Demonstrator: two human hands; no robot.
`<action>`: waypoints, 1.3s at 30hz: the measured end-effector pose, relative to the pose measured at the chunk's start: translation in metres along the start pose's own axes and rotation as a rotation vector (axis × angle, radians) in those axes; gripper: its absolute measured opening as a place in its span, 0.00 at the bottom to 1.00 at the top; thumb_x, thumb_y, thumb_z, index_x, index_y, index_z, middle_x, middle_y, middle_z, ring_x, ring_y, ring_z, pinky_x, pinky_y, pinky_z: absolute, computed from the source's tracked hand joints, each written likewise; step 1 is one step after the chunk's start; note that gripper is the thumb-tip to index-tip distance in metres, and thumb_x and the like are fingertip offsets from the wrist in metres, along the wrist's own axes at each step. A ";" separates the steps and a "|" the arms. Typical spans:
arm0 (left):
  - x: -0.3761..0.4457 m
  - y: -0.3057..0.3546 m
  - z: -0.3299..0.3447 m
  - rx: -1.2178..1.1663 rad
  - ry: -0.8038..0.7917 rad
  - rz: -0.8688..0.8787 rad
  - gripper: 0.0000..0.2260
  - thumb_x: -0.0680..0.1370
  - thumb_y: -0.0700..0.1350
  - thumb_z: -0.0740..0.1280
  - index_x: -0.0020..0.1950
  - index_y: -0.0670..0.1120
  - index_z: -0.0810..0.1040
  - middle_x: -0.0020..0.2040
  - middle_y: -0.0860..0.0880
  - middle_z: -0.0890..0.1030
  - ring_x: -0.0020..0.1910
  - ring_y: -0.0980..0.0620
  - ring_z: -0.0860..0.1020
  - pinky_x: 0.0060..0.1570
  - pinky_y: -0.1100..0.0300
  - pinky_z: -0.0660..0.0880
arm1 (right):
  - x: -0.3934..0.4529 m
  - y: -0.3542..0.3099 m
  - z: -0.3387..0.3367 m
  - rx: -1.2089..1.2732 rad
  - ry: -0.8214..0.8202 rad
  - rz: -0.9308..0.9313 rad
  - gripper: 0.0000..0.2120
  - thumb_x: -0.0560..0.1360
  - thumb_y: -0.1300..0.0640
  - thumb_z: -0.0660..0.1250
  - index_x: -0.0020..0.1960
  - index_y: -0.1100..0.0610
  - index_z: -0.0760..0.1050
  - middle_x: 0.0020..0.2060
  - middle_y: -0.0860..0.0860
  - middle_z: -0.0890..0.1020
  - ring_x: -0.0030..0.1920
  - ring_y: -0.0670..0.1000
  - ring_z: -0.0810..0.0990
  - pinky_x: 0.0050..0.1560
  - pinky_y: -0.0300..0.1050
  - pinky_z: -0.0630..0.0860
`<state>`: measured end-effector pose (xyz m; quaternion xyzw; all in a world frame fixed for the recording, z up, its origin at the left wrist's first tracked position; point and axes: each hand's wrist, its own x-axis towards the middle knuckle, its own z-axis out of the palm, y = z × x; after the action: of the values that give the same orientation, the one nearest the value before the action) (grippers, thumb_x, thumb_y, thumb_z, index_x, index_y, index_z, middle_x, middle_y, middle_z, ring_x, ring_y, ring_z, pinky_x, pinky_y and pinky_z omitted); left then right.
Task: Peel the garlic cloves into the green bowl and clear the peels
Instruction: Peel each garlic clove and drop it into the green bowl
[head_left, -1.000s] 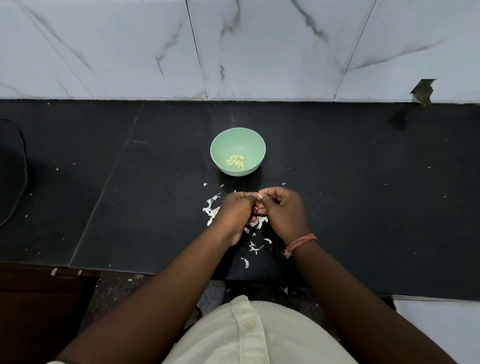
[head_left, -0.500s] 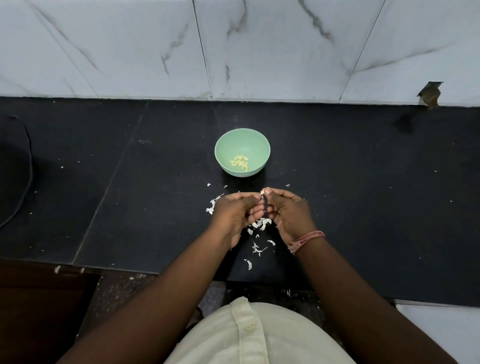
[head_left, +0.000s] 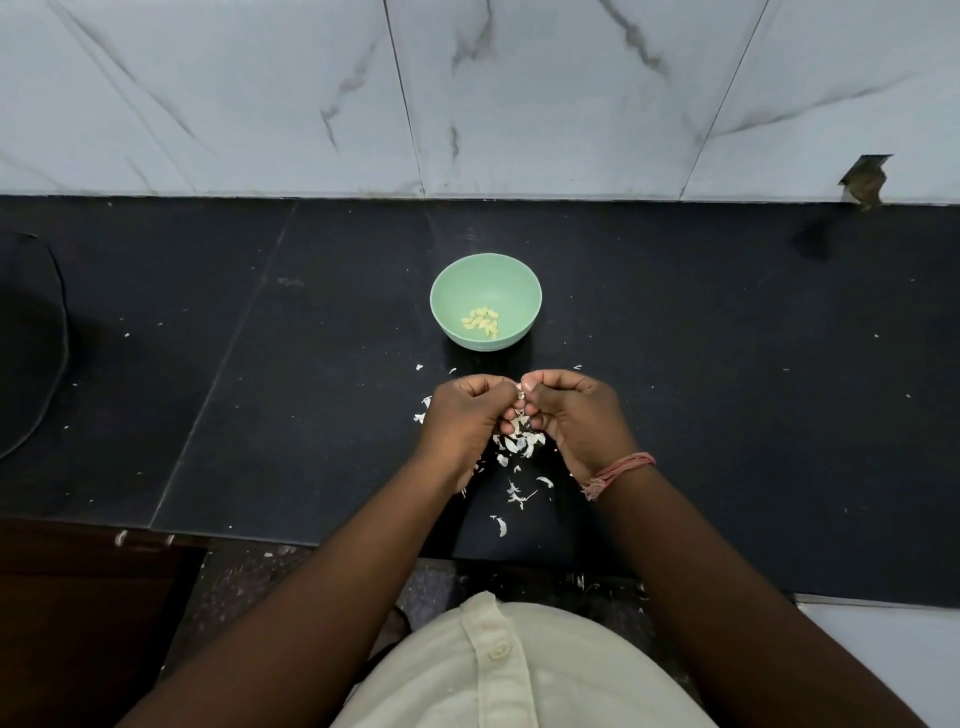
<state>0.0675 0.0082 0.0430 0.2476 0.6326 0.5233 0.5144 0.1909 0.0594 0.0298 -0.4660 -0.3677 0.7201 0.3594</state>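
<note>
I am partway through the peeling, as far as I can judge. The green bowl (head_left: 485, 304) stands on the black desk (head_left: 727, 415) just beyond my hands, and a small heap of peeled garlic cloves (head_left: 481, 322) already lies in its bottom. My left hand (head_left: 462, 421) and right hand (head_left: 574, 415) are brought together with fingers curled, and between the fingertips I pinch a small pale garlic clove (head_left: 521, 397) that I take to be half out of its skin. White peels (head_left: 519, 444) lie scattered on the desk under and behind my hands, with a few more flecks toward the bowl and some near the desk's front edge, so the clearing has not begun. What I cannot tell is how many cloves are left to peel: my hands cover the spot beneath them, and any unpeeled ones there are hidden. The clove in my fingers is mostly covered too, so how much skin clings to it is unclear. A dark rounded thing (head_left: 26, 343) at the left edge is cut off and I cannot name it.
</note>
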 end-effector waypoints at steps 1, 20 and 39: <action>0.000 0.001 -0.001 0.000 -0.026 0.004 0.06 0.76 0.35 0.68 0.42 0.37 0.83 0.33 0.45 0.79 0.29 0.55 0.73 0.30 0.65 0.71 | 0.000 -0.003 0.000 0.025 -0.024 0.049 0.05 0.77 0.71 0.65 0.47 0.67 0.80 0.34 0.59 0.80 0.33 0.50 0.76 0.33 0.40 0.74; 0.003 0.016 -0.011 -0.280 -0.263 -0.221 0.06 0.79 0.35 0.65 0.46 0.37 0.82 0.37 0.45 0.82 0.30 0.59 0.74 0.28 0.69 0.72 | -0.010 -0.031 -0.007 -0.164 -0.239 -0.037 0.08 0.80 0.68 0.64 0.45 0.62 0.80 0.34 0.54 0.80 0.34 0.46 0.76 0.35 0.38 0.73; -0.002 0.016 0.017 -0.042 0.001 -0.011 0.07 0.74 0.31 0.67 0.41 0.36 0.84 0.34 0.44 0.80 0.29 0.56 0.72 0.29 0.65 0.69 | -0.009 -0.025 -0.013 -0.484 0.006 -0.277 0.08 0.76 0.69 0.68 0.44 0.60 0.84 0.35 0.55 0.86 0.34 0.51 0.82 0.40 0.48 0.82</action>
<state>0.0802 0.0189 0.0602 0.2331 0.6233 0.5337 0.5219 0.2100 0.0661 0.0509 -0.4859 -0.5880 0.5538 0.3337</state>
